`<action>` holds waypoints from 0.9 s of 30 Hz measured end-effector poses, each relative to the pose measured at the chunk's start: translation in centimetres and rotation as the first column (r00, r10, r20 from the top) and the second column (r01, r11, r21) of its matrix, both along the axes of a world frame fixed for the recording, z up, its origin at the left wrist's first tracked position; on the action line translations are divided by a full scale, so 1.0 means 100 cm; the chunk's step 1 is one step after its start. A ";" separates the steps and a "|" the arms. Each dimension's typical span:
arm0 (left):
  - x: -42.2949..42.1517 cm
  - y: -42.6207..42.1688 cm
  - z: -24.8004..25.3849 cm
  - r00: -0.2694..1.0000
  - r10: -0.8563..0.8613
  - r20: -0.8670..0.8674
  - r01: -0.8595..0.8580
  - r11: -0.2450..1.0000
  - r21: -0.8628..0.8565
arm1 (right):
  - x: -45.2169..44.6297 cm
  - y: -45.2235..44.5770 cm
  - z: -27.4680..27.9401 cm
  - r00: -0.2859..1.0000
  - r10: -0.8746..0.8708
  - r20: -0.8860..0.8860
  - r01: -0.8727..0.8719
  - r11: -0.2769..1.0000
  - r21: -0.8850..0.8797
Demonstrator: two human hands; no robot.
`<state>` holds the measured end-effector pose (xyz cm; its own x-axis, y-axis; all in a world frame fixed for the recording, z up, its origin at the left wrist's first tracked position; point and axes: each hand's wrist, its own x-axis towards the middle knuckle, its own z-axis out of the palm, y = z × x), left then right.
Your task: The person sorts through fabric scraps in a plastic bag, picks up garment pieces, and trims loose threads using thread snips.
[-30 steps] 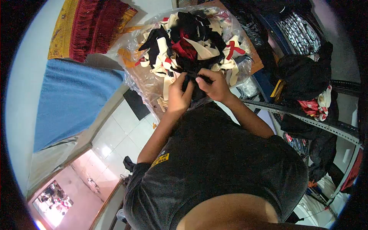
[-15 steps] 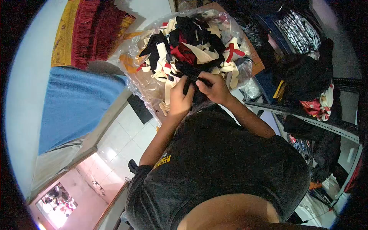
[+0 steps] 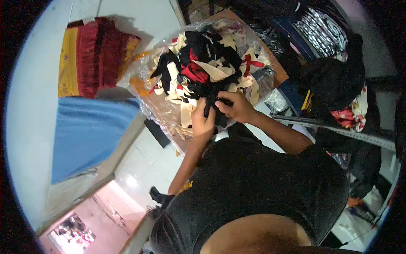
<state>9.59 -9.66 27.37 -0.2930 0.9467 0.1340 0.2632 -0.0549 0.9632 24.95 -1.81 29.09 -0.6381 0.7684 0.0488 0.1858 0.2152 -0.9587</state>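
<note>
A heap of cloth scraps in black, cream and red (image 3: 196, 73) lies in front of me on a clear plastic sheet (image 3: 141, 70). At its near edge, my left hand (image 3: 203, 120) is closed on a black cloth piece (image 3: 210, 103), thumb pointing up. Close beside it, my right hand (image 3: 237, 109) pinches the same dark piece from the right, with a black end showing above its fingers. The piece's exact shape is lost against the black scraps and my black shirt. Nearby lie a cream strip (image 3: 186, 115) and a red strip (image 3: 252, 63).
A wooden board (image 3: 277, 70) shows under the plastic. Red and yellow fringed cloth (image 3: 86, 59) and a blue towel (image 3: 91, 135) hang on the left. A metal rack rail (image 3: 338, 129) runs on the right beside dark garments (image 3: 327, 82). White floor tiles (image 3: 148, 165) show below left.
The view has shifted, so the heap and both hands sit lower. My hands stay close together on the black cloth, with a darker piece now showing more between the fingers.
</note>
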 end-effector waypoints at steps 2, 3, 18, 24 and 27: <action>-0.012 -0.012 0.006 0.997 -0.040 -0.060 0.034 0.994 -0.100 | -0.008 -0.005 -0.003 0.998 -0.064 0.001 0.064 0.995 0.080; -0.018 -0.020 0.005 0.990 -0.048 -0.132 0.038 0.996 -0.074 | -0.014 -0.014 -0.010 0.996 -0.092 -0.008 0.092 0.990 0.109; -0.105 -0.100 -0.014 0.910 -0.410 -0.066 0.405 0.911 -0.072 | -0.089 -0.165 0.000 0.909 -0.411 -0.067 0.407 0.911 -0.067; -0.109 -0.106 -0.003 0.847 -0.528 0.059 0.531 0.846 -0.045 | -0.090 -0.190 0.001 0.891 -0.453 0.032 0.454 0.888 -0.077; -0.116 -0.104 0.001 0.844 -0.537 -0.011 0.536 0.843 -0.030 | -0.094 -0.191 0.004 0.886 -0.463 0.036 0.463 0.886 0.007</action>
